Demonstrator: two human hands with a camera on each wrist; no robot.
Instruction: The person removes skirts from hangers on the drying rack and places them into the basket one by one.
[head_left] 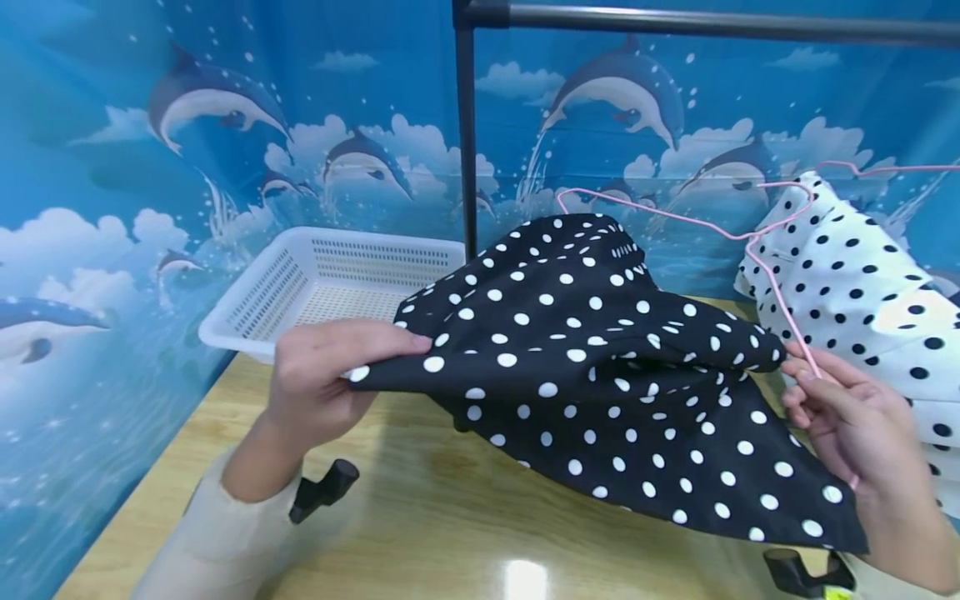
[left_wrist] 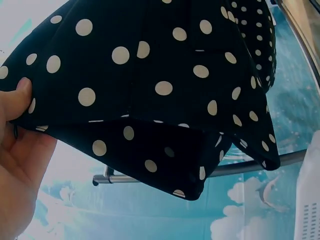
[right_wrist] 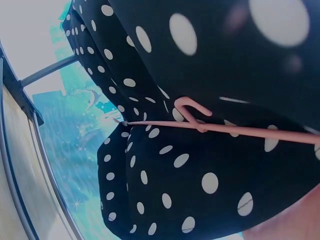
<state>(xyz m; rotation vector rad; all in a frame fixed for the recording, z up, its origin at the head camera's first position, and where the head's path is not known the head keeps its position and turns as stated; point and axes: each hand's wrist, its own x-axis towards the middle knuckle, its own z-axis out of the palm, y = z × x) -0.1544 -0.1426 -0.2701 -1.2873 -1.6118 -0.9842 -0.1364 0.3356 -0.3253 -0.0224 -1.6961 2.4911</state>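
A black garment with white polka dots (head_left: 540, 367) is spread in the air between both hands; what kind of garment cannot be told. My left hand (head_left: 322, 375) pinches its left corner between thumb and fingers, and the left wrist view shows the cloth falling open below that hand (left_wrist: 22, 165). My right hand (head_left: 862, 425) grips one arm of a pink wire hanger (head_left: 783, 304), with the cloth's right side against the fingers. The hanger's other arm passes behind the garment's top. In the right wrist view, the hanger (right_wrist: 260, 133) crosses the dark cloth, showing a small hooked notch.
A white perforated plastic basket (head_left: 255, 333) stands at the back left of the wooden table (head_left: 420, 533). Behind the garment rises a dark metal rack (head_left: 467, 133) with a top bar. A white garment with black dots (head_left: 847, 275) is at the right, near another pink hanger (head_left: 900, 169).
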